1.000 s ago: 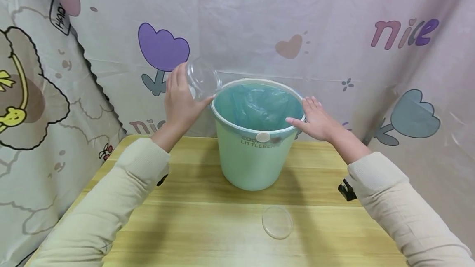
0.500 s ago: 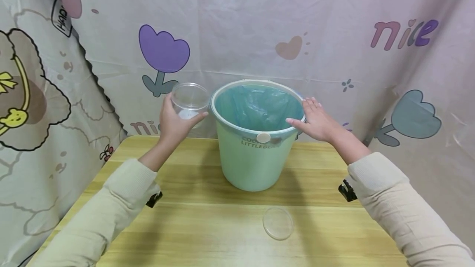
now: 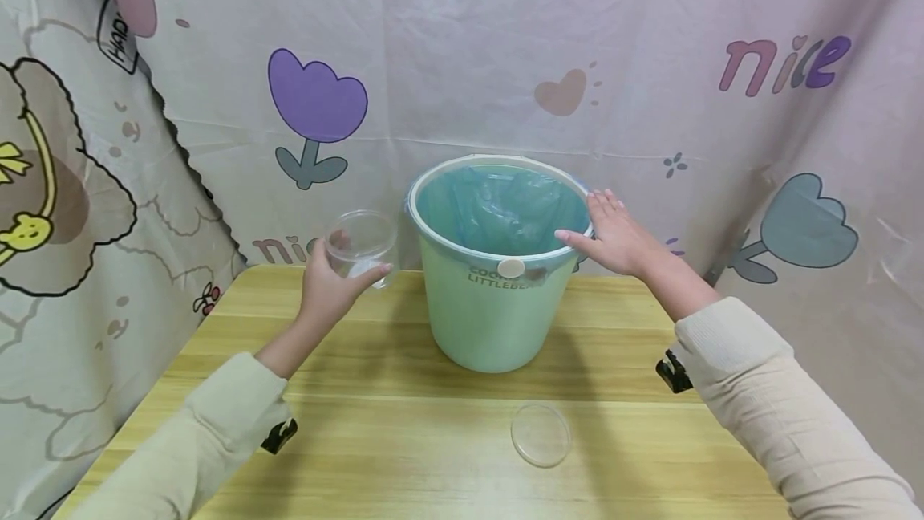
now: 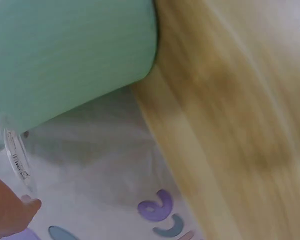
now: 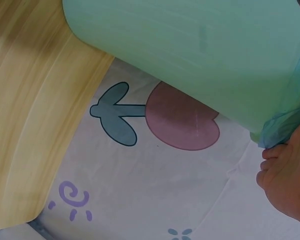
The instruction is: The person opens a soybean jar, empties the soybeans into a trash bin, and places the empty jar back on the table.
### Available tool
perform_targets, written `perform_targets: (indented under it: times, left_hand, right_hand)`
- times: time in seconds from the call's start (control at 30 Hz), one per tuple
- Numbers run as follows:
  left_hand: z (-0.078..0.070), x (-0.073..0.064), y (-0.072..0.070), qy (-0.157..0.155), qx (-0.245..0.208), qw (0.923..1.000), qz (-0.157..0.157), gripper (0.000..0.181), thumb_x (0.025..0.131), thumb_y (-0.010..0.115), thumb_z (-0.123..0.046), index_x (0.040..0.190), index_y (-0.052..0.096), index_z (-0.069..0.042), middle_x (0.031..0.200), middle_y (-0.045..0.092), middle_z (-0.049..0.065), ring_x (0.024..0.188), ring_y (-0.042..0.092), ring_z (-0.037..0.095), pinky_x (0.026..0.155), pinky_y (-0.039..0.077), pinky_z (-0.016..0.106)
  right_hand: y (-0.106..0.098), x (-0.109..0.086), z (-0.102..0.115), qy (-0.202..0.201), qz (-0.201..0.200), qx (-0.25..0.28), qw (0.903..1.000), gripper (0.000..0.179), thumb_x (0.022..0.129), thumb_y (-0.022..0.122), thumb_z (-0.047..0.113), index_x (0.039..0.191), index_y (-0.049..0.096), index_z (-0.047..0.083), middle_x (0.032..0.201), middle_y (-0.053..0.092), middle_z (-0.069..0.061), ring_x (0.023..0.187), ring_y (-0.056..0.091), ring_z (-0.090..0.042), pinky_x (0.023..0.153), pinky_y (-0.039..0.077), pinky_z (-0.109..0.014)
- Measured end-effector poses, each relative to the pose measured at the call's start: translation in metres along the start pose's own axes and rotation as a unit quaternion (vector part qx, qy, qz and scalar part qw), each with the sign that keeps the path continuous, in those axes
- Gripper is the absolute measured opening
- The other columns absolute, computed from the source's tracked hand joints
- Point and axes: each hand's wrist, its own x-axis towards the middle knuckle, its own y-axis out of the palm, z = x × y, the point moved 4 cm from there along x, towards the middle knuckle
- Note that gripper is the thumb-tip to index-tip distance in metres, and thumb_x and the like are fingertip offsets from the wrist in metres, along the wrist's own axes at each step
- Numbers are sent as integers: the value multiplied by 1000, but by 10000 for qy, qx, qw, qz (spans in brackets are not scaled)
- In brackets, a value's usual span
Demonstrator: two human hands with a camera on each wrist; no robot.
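My left hand (image 3: 328,283) holds a clear round plastic jar (image 3: 361,241) upright by its side, left of the bin. The jar has no lid on; a white label with a barcode (image 4: 17,157) shows on its base in the left wrist view. A pale green trash bin (image 3: 494,315) stands on the table, lined with a blue-green plastic bag (image 3: 505,203). On the bin's right rim rests my right hand (image 3: 617,235), its fingers straight and the thumb over the edge. In the right wrist view, its fingers touch the bag's folded edge (image 5: 285,125).
A clear round lid (image 3: 541,435) lies flat on the wooden table (image 3: 390,448), in front of the bin. Behind the table hangs a printed curtain (image 3: 462,46), which also covers both sides.
My left hand has brought the jar down and left, away from the bin's rim. The jar has gone from tilted toward the bin to upright. My right hand stays on the rim.
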Motion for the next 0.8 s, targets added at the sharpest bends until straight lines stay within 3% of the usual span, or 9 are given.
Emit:
perform_targets:
  times: [0.13, 0.33, 0.8]
  left_hand:
    - [13, -12, 5, 3, 128, 9995, 272, 85, 67, 82, -20, 134, 33, -2, 134, 45, 18, 123, 43, 31, 104, 38, 46]
    - [36, -34, 14, -244, 383, 9957, 802, 89, 66, 83, -22, 133, 30, -1, 137, 43, 19, 127, 41, 33, 108, 35, 48]
    - [62, -70, 32, -408, 216, 9944, 951, 92, 62, 85, -16, 134, 30, 2, 136, 44, 19, 128, 40, 33, 111, 31, 47]
  right_hand:
    - [0, 0, 0, -22, -26, 31, 10000, 95, 90, 33, 62, 144, 3, -11, 152, 0, -29, 141, -4, -42, 117, 1, -53]
    - [0, 0, 0, -16, -27, 58, 10000, 95, 90, 33, 62, 144, 3, -10, 152, -1, -29, 141, -4, -42, 117, 1, -53]
    - [1, 0, -1, -3, -83, 114, 9999, 95, 90, 33, 63, 145, 4, -10, 152, 0, -28, 142, -4, -42, 117, 1, -53]
